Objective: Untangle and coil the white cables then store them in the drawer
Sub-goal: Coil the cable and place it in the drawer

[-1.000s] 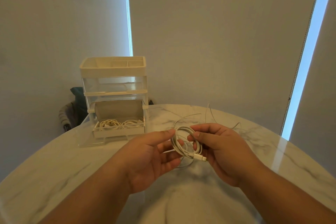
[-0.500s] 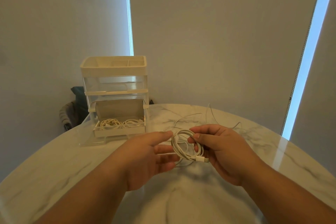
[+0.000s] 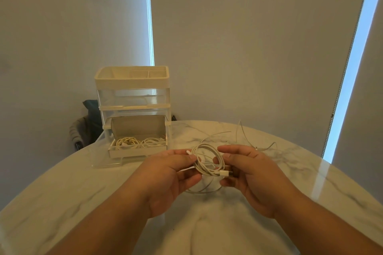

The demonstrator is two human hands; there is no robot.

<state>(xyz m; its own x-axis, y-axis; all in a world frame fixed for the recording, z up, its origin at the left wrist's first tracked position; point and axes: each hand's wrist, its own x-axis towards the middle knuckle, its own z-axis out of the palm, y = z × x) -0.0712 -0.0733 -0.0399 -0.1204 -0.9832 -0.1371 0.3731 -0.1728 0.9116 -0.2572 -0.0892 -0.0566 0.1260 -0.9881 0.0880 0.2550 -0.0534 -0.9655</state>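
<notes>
Over the near-middle of the round white marble table [image 3: 62, 192], held up between both hands: one coiled white cable [image 3: 220, 156], several loops, roughly round. Left hand [image 3: 165, 178] pinches the coil's left side, thumb on top, fingers curled under. A small white connector tip [image 3: 188, 152] sticks out just above the thumb. Right hand [image 3: 255, 178] grasps the right side, thumb over, fingers under. The white USB plug [image 3: 223, 173] lies against its fingers. One slack strand [image 3: 199, 191] droops below the coil; can't tell if it touches the tabletop.

Back left on the table: small storage organiser [image 3: 132, 97], clear acrylic body under a cream plastic top tray with dividers. Its bottom drawer [image 3: 137, 152] is pulled out, cream front wall facing the camera. Inside: two white cable coils [image 3: 126, 143], side by side. Upper drawer [image 3: 132, 107] is closed.

Behind the right hand: loose white cable [image 3: 241, 132] sprawled on the table, uncoiled, arching up in places, well apart from the drawer. Can't tell whether it joins the held coil.

Past the table's far-left edge: chair [image 3: 83, 130] with dark fabric over it. Backdrop is grey roller blinds [image 3: 248, 47] with two bright strips of daylight between them.
</notes>
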